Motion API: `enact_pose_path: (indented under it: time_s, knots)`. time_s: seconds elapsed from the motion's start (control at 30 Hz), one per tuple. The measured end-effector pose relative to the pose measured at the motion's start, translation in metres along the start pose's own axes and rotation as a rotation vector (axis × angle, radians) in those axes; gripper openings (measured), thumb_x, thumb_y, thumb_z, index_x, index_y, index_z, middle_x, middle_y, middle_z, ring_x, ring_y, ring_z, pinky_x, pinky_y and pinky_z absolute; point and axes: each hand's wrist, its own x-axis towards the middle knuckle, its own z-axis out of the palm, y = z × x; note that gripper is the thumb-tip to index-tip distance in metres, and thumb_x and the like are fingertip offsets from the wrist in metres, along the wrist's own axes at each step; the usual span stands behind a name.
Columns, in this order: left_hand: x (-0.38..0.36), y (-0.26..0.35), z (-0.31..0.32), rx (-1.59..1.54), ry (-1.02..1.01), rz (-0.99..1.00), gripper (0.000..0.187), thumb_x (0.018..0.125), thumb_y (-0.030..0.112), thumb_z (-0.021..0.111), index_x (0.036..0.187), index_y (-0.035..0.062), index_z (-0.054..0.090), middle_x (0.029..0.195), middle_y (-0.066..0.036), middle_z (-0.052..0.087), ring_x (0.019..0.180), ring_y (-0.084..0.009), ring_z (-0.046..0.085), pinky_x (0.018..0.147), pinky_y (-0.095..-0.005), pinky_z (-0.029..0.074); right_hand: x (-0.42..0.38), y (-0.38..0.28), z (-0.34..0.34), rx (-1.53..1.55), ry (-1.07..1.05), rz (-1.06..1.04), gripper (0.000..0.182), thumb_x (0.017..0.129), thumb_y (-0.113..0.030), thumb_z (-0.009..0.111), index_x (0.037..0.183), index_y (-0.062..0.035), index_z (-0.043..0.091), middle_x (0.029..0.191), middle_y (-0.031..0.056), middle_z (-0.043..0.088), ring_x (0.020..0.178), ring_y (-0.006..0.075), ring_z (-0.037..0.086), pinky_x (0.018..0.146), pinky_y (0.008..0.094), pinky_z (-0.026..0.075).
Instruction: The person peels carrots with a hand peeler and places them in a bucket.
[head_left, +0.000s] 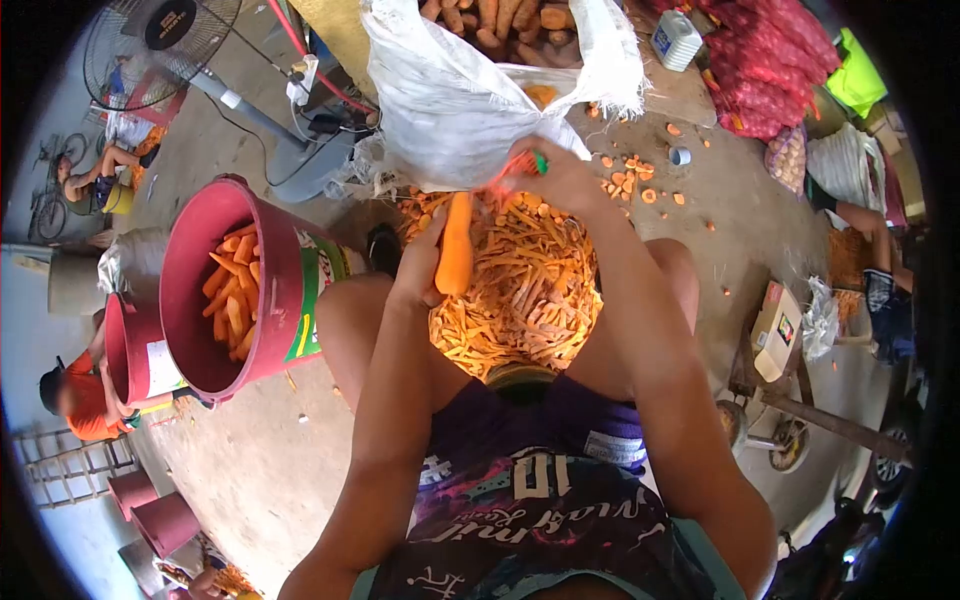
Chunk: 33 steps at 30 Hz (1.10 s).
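Observation:
A bright orange carrot (455, 255) with its skin off stands out in my left hand (425, 258), whose fingers close round its side. Just above its upper end, my right hand (556, 183) grips a red peeler (510, 172) with a green end, slightly smeared by motion. Below both hands, between my knees, a wide heap of carrot peelings (530, 290) fills a round container. A white sack (450, 110) of unpeeled carrots (500, 22) stands right beyond my hands.
At left, a red tub (185, 300) holds peeled carrots (235, 290). Carrot pieces (625, 180) lie on the floor at right. A fan (165, 40) stands upper left, red net sacks (770, 65) upper right, a wheeled cart (770, 400) lower right. Other people (90, 400) sit nearby.

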Motion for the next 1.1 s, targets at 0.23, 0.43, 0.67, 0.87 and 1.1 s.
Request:
enact_pose_path:
  time_s: [0.23, 0.43, 0.67, 0.87, 1.1]
  knots:
    - [0.017, -0.013, 0.007, 0.287, 0.290, 0.119, 0.050, 0.117, 0.042, 0.034, 0.156, 0.0120, 0.046, 0.105, -0.006, 0.067, 0.083, -0.0180, 0.068, 0.070, -0.0339, 0.060, 0.006, 0.010, 0.001, -0.091, 0.045, 0.082, 0.046, 0.087, -0.033, 0.086, 0.125, -0.0139, 0.067, 0.119, 0.0146, 0.074, 0.109, 0.0296, 0.071, 0.097, 0.0404, 0.054]
    - [0.001, 0.003, 0.009, 0.038, 0.316, 0.119, 0.045, 0.114, 0.050, 0.044, 0.132, 0.0109, 0.059, 0.095, -0.006, 0.069, 0.071, -0.0194, 0.066, 0.061, -0.0333, 0.057, -0.002, -0.003, -0.017, -0.101, 0.049, 0.099, 0.046, 0.088, -0.035, 0.085, 0.126, -0.0159, 0.066, 0.117, 0.0133, 0.074, 0.108, 0.0284, 0.071, 0.096, 0.0422, 0.054]
    - [0.025, -0.011, -0.019, -0.067, 0.181, 0.062, 0.046, 0.116, 0.046, 0.039, 0.139, 0.0105, 0.056, 0.112, -0.009, 0.070, 0.077, -0.0187, 0.070, 0.061, -0.0340, 0.058, -0.026, -0.018, 0.023, 0.065, -0.238, -0.188, 0.057, 0.083, -0.034, 0.089, 0.129, -0.0087, 0.066, 0.121, 0.0099, 0.074, 0.114, 0.0272, 0.070, 0.103, 0.0397, 0.052]
    - [0.021, -0.012, 0.003, 0.126, 0.331, 0.006, 0.046, 0.115, 0.045, 0.043, 0.140, 0.0097, 0.057, 0.110, -0.007, 0.070, 0.084, -0.0174, 0.070, 0.068, -0.0321, 0.060, -0.015, -0.005, 0.022, 0.004, -0.234, -0.217, 0.067, 0.079, -0.038, 0.091, 0.133, -0.0078, 0.064, 0.125, 0.0187, 0.073, 0.117, 0.0360, 0.070, 0.099, 0.0428, 0.053]
    - [0.008, -0.011, 0.013, 0.068, 0.275, -0.037, 0.041, 0.113, 0.043, 0.051, 0.130, 0.0084, 0.063, 0.093, -0.006, 0.070, 0.074, -0.0178, 0.069, 0.066, -0.0342, 0.059, 0.009, 0.013, -0.006, -0.054, 0.017, 0.042, 0.059, 0.083, -0.033, 0.089, 0.131, -0.0092, 0.064, 0.120, 0.0144, 0.075, 0.110, 0.0298, 0.072, 0.097, 0.0410, 0.054]
